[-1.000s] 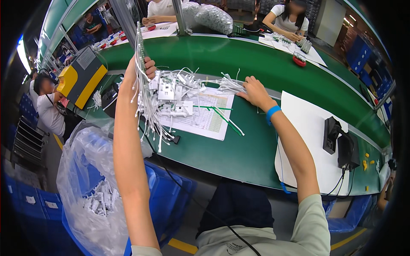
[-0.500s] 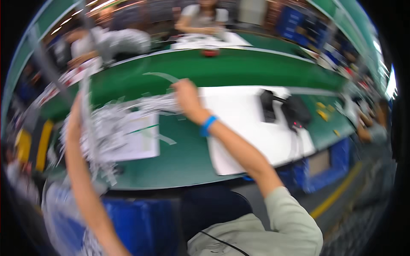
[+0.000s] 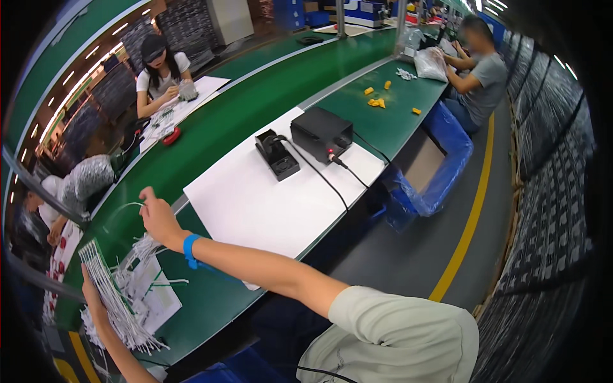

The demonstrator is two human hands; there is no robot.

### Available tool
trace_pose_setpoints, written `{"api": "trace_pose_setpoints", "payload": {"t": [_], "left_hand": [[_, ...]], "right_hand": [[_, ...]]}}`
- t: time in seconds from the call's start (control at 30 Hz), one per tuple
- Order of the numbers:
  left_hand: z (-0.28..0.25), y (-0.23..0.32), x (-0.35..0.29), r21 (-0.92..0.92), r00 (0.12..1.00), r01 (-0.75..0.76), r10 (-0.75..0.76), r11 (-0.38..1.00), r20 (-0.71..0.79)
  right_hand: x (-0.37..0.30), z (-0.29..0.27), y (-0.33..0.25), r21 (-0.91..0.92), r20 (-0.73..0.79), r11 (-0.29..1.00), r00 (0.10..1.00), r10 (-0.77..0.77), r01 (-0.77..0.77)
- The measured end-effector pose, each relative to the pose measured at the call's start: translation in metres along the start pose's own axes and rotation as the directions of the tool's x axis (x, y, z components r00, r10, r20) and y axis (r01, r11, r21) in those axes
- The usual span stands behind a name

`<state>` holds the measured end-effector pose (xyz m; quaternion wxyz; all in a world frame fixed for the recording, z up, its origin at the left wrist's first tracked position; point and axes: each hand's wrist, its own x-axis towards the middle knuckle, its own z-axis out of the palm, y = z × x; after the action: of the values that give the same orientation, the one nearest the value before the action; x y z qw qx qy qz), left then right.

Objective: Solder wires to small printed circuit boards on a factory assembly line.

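Note:
On the left, my left hand (image 3: 93, 293) is closed around the edge of a fan of white wires (image 3: 113, 297) with a narrow green strip along it. My right hand (image 3: 161, 222), a blue band on its wrist, is raised near the green belt. Its fingers pinch a thin white wire (image 3: 129, 205) that curves out to the left. Beneath and between the hands lie more loose white wires (image 3: 143, 250) in a heap. Partly under them is a white printed sheet (image 3: 167, 303) on the green table, crossed by a green line.
A large white sheet (image 3: 255, 223) bears a black box (image 3: 321, 134) with a red light and a black holder (image 3: 278, 156), both with cables. Yellow pieces (image 3: 377, 102) lie farther right. A blue-lined bin (image 3: 440, 172) stands beside the table. Co-workers sit across the belt (image 3: 255, 96) and beyond.
The view has swung to the right, so the table now runs diagonally. The wire fan in my left hand now shows plainly. My right hand still holds up a thin white wire.

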<state>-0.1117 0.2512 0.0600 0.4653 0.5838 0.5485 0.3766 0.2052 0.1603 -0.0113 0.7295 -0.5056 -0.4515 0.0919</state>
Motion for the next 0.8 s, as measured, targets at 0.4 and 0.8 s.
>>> {"api": "trace_pose_setpoints", "payload": {"t": [0.4, 0.8], "left_hand": [[0.028, -0.105, 0.051, 0.953, 0.967, 0.001, 0.242, 0.303, -0.078], [0.054, -0.120, -0.011, 0.739, 0.922, 0.260, 0.069, 0.622, -0.382]], "right_hand": [[0.001, -0.060, 0.020, 0.488, 0.246, 0.754, 0.898, 0.364, -0.439], [0.035, -0.105, 0.057, 0.637, 0.575, 0.382, 0.743, 0.343, -0.669]]}}
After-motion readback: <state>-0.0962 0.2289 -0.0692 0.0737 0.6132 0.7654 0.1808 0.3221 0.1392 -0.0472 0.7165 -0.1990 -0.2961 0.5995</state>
